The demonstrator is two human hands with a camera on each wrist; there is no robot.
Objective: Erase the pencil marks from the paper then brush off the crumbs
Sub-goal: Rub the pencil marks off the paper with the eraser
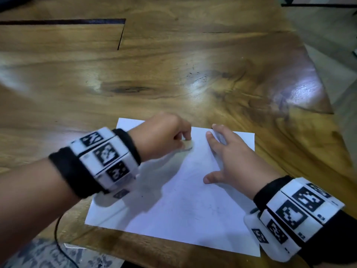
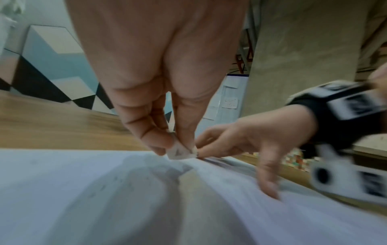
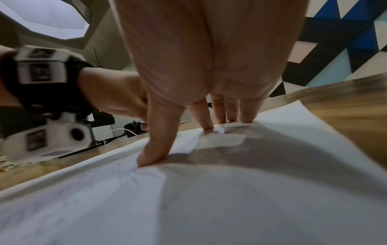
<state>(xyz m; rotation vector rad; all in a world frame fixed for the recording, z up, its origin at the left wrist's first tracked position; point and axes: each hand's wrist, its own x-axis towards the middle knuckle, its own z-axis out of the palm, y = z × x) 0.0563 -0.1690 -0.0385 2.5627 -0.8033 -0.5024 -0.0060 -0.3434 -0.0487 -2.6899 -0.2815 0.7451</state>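
Note:
A white sheet of paper (image 1: 179, 206) lies on the wooden table near its front edge, with faint grey pencil smudges (image 1: 195, 167) across its middle. My left hand (image 1: 164, 136) pinches a small white eraser (image 1: 188, 145) between thumb and fingers and holds it down on the paper's upper part. In the left wrist view the eraser (image 2: 180, 151) shows at the fingertips, touching the paper (image 2: 73, 190). My right hand (image 1: 226, 155) lies flat on the paper's right side with fingers spread and straight. The right wrist view shows its fingertips (image 3: 150, 159) pressing the paper (image 3: 209, 207).
The wooden table (image 1: 173, 78) stretches away beyond the paper, with a dark slot (image 1: 63, 21) at the back left. The table's right edge (image 1: 328, 105) drops to the floor. A black cable (image 1: 58, 238) hangs over the front edge at the left.

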